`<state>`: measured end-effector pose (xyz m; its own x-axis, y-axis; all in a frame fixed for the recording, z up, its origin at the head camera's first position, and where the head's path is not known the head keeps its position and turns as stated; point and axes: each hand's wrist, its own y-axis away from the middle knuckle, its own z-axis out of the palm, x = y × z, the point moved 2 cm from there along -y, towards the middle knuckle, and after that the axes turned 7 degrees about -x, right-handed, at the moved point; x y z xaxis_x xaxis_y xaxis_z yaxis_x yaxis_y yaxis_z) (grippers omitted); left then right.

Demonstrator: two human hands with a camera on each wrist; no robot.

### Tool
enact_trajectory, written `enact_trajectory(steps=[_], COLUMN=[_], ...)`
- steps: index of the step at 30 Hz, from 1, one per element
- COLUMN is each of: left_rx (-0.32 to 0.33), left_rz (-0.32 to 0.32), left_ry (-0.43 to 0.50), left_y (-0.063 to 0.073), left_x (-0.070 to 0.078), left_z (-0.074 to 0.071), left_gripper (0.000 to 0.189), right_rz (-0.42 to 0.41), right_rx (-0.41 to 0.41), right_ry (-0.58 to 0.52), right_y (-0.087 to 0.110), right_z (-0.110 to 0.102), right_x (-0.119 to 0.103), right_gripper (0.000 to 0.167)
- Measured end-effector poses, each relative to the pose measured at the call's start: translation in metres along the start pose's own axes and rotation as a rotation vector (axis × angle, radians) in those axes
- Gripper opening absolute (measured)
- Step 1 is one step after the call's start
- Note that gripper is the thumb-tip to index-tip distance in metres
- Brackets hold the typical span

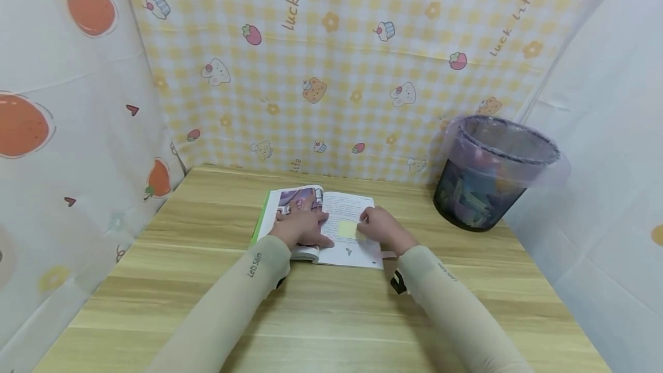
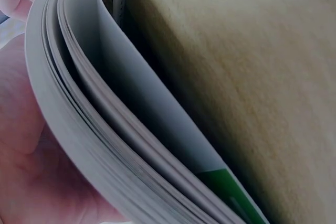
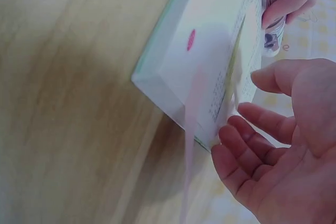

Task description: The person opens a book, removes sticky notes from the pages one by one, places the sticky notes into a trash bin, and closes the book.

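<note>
An open book [image 1: 342,255] lies on the wooden table, with a colour picture on its left page and printed text on its right. My left hand [image 1: 305,228] presses on the left page with fingers spread, the thumb reaching past the fold. Thick curved pages [image 2: 89,129] show beside that hand in the left wrist view. A yellow sticky note [image 1: 347,229] is on the right page. With curled fingers, my right hand [image 1: 383,228] pinches the note's right edge, which stands slightly raised from the page in the right wrist view.
A pink ribbon bookmark [image 3: 190,150] hangs out past the book's edge. A black bin [image 1: 473,189] with a translucent purplish bag over its rim stands at the back right of the table [image 1: 331,321]. Printed cloth [image 1: 336,73] hangs behind and along both sides.
</note>
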<state>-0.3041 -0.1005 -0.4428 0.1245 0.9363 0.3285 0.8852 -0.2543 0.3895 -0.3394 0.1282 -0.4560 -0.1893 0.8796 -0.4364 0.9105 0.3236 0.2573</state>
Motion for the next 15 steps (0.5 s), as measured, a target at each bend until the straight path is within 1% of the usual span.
enact_trajectory(steps=[5, 9, 14, 15], left_rx=[0.002, -0.002, -0.009, 0.001], left_rz=[0.014, 0.013, 0.002, 0.008], left_ry=[0.007, 0.014, 0.016, 0.011], left_y=[0.0014, 0.0017, 0.0012, -0.0026], left_x=[-0.0003, -0.0006, -0.0007, -0.0038], left_z=[-0.0003, -0.0007, -0.0009, 0.0013], left_gripper=[0.083, 0.083, 0.084, 0.085], right_rz=[-0.004, -0.002, -0.039, -0.049], right_rx=[0.002, 0.026, 0.046, 0.044], right_ry=[0.000, 0.002, 0.006, 0.002], right_y=[0.0011, 0.0011, 0.0068, 0.0092], right_z=[0.0021, 0.0030, -0.0029, -0.0056], right_x=[0.0006, 0.0014, 0.0006, -0.0006], right_gripper=[0.028, 0.019, 0.014, 0.014])
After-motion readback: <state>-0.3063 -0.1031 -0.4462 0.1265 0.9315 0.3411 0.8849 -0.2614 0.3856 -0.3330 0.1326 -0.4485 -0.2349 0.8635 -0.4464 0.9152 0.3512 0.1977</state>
